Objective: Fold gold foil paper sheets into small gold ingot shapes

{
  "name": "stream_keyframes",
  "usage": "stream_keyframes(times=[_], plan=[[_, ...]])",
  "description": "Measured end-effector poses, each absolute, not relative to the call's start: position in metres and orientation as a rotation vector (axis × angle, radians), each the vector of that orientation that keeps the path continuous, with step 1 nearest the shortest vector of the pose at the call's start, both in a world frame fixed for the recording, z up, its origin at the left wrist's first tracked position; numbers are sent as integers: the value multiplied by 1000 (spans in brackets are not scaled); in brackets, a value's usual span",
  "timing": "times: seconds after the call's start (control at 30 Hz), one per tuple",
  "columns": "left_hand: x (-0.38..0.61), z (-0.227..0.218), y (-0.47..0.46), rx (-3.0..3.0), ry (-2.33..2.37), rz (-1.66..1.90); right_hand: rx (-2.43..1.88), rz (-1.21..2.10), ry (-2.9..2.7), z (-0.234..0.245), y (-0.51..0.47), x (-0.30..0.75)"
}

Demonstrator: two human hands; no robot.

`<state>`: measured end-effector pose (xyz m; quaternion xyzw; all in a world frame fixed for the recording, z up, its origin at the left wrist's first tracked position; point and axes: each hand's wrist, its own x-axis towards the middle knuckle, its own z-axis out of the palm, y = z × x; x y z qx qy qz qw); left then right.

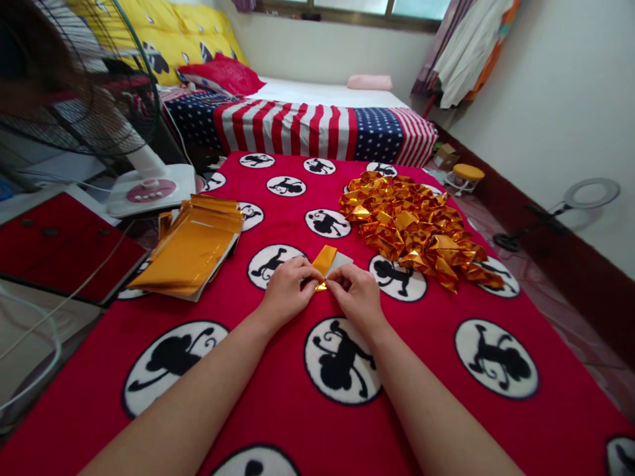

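A small sheet of gold foil paper point(325, 259), partly folded with its pale grey back showing at the right, lies at the middle of the red cloth point(417, 370). My left hand point(292, 285) pinches its near left edge between thumb and fingers. On the near right edge, my right hand point(358, 291) pinches the same paper, the two sets of fingertips almost meeting. Fingers cover part of the fold. Left of my hands rests a stack of flat gold foil sheets point(193, 248). A heap of folded gold foil pieces point(407, 221) spreads out to the right.
An electric fan point(149, 188) stands at the left beside a dark red panel point(64, 238) and loose white cables. Beyond the cloth is a bed with a flag-patterned cover point(297, 129). On the right floor are a yellow stool point(467, 173) and a ring light point(592, 193).
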<state>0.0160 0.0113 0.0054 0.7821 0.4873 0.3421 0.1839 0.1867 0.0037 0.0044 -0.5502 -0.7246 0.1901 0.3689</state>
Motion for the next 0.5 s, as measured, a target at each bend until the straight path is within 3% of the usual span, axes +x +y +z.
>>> stream_keyframes(times=[0.5], plan=[[16, 3, 13, 2207, 1388, 960, -1416, 510, -1850, 4, 4, 187]])
